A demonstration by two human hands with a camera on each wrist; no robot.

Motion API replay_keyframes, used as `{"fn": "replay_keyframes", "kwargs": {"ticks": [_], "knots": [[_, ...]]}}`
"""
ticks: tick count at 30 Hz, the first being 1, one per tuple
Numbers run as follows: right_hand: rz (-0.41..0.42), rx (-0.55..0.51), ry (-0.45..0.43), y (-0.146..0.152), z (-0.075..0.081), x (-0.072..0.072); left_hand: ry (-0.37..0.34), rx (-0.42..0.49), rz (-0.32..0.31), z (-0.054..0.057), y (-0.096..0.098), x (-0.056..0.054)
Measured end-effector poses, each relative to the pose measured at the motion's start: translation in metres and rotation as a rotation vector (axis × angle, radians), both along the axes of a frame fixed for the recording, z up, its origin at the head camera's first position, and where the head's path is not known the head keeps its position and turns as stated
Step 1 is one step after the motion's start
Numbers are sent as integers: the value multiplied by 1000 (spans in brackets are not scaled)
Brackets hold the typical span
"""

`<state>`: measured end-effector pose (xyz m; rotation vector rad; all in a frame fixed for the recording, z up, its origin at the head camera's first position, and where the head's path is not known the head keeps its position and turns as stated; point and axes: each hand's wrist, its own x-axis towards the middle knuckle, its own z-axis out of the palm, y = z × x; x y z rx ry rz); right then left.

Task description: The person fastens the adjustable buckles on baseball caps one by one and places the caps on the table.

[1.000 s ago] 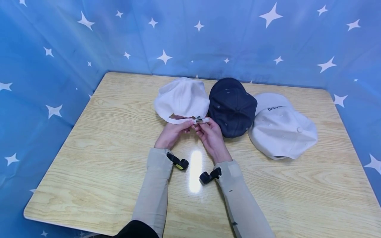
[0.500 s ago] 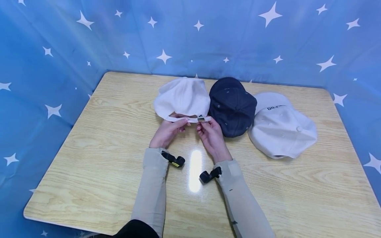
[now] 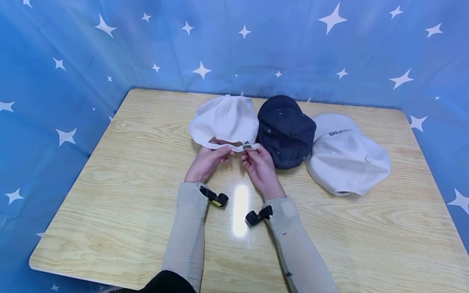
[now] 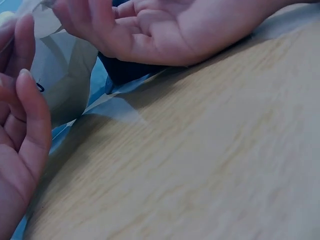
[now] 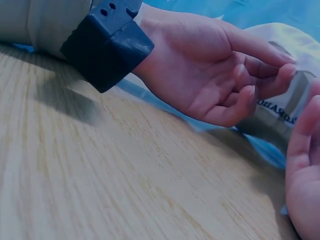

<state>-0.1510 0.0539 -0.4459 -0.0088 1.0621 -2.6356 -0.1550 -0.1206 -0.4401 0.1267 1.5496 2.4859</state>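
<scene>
A white baseball cap (image 3: 225,120) sits at the back of the table, its rear strap facing me. My left hand (image 3: 205,162) pinches the white strap (image 3: 236,149) left of its middle, between thumb and fingers. On the strap's right end is a metal buckle (image 3: 247,146), which my right hand (image 3: 261,169) pinches at its edge. Between the two hands the strap sags a little. The left wrist view catches curled fingers of the right hand (image 4: 165,30) beside the cap. In the right wrist view, dark lettering shows inside the cap (image 5: 280,107), beyond the left hand (image 5: 215,70).
Right beside the white cap lies a navy cap (image 3: 287,134). Farther right, a second white cap (image 3: 348,158) with dark lettering overlaps the navy one's edge. The wooden table (image 3: 121,195) ends at a blue curtain (image 3: 227,44) with white stars.
My left hand has slid left along the strap, away from the right hand. The buckle has shifted slightly right. In the last half second the strap has slackened a little.
</scene>
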Motion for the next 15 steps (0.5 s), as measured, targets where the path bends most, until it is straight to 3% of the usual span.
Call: {"fn": "replay_keyframes", "kwargs": {"ticks": [7,15], "knots": [[10,-5,5,1,0,0,-3,-42,3,1,3,-1],[31,4,13,0,2,0,12,-27,10,1,8,-2]]}}
